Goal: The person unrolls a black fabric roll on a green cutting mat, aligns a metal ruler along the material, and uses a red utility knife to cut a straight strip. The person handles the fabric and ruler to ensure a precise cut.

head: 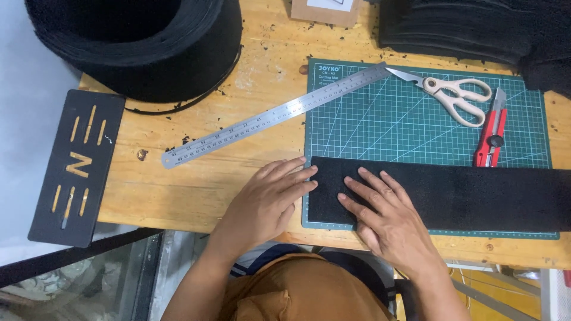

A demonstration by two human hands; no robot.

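Observation:
A long black strip of felt-like material [464,193] lies across the lower part of a green cutting mat [380,125]. My left hand [270,199] rests flat with its fingertips on the strip's left end. My right hand [386,217] lies flat on the strip just to the right of it, fingers spread. Neither hand grips anything. A steel ruler [273,116] lies diagonally from the bare wood onto the mat's upper left corner.
White-handled scissors [455,95] and a red utility knife [492,131] lie on the mat's upper right. A big roll of black material [143,47] stands at the back left, stacked black pieces [476,30] at the back right. A black cut-out plate [74,166] overhangs the wooden table's left edge.

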